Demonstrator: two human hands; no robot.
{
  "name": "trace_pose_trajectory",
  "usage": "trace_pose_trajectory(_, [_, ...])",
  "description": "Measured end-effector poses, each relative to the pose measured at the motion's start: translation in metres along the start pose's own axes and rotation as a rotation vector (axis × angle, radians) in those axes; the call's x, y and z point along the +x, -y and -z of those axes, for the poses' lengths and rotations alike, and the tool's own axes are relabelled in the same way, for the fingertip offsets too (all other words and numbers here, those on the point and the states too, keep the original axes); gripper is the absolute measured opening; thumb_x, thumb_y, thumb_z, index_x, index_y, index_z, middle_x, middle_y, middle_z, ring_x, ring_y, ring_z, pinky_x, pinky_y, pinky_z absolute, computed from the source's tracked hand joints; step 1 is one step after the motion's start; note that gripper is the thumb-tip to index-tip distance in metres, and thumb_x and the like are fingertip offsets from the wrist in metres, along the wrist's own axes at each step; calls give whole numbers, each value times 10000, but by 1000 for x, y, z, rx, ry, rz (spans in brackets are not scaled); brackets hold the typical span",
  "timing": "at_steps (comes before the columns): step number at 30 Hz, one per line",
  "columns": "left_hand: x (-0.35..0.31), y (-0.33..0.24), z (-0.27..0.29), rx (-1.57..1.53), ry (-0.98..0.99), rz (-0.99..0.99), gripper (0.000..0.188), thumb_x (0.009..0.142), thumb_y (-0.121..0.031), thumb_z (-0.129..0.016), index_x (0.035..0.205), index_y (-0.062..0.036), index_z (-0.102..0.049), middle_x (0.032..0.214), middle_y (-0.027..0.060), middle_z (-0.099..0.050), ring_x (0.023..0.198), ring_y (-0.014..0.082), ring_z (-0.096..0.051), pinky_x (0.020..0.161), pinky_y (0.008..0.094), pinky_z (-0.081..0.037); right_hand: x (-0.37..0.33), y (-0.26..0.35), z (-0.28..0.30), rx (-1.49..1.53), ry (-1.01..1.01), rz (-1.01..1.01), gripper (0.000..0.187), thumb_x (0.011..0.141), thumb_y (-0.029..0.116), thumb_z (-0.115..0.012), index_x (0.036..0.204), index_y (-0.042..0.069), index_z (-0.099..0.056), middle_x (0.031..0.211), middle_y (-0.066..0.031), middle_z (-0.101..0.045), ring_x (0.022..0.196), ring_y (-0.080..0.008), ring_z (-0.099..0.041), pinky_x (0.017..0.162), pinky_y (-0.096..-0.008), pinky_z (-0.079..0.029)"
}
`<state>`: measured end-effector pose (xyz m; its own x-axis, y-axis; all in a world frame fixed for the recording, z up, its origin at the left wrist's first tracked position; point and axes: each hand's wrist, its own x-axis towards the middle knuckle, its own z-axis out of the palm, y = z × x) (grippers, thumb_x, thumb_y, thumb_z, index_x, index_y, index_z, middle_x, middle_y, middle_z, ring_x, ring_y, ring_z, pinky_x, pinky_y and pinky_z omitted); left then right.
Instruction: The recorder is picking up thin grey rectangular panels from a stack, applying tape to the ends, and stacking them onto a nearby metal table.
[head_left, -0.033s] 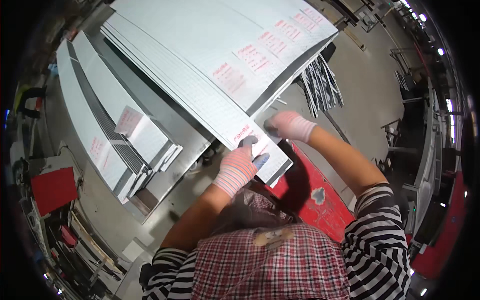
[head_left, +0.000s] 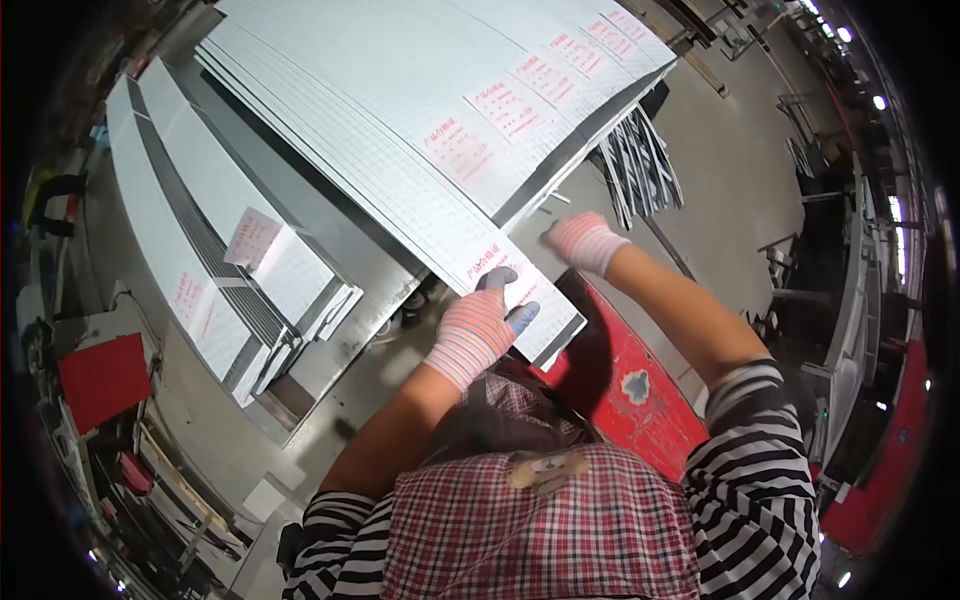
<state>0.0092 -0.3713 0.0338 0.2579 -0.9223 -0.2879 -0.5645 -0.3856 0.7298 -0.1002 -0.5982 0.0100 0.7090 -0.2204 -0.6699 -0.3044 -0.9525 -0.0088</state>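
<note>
One white panel (head_left: 475,243) juts near from the stack (head_left: 380,90) under the left hand's (head_left: 473,328) spread fingers, apparently its sole contact, the right hand (head_left: 588,242) having edged clear, its finger grip indeterminable.

We see pale panels (head_left: 385,100) brightly lit, shadow darkening the left edge of the red surface (head_left: 640,425), and fisheye bending toward a black rim.

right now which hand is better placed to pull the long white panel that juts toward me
Probably the left hand: it lies on the near end of the long white panel, while the right hand is off to the right, apart from it.
</note>
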Motion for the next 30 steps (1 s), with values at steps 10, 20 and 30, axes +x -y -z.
trace_pose_trajectory(10, [-7,82,-38,-821,-525,148,333,912,-295,-734,938,-19,-551,731,44,-579,662,179,-543,660,355,-498,-54,97,-2,629,-513,-260,293,915,141,-593,1196,56,-602,1020,-269,-656,969,-458,-626,848,-468,-513])
trace_pose_trajectory(20, [-72,13,-103,-982,-412,372,828,920,-358,-697,1503,38,-263,1370,247,-529,1211,303,-567,1025,370,-462,-200,58,-152,1003,-688,-265,286,975,255,-601,1201,81,-620,998,-237,-687,929,-443,-655,785,-446,-520])
trace_pose_trajectory(30, [-56,-9,-102,-1183,-466,417,998,833,-515,-760,1518,6,-255,1434,163,-478,1277,250,-491,1081,397,-405,-148,24,-104,875,-656,-183,374,925,159,-608,1290,89,-576,1032,-242,-674,962,-419,-650,847,-456,-517])
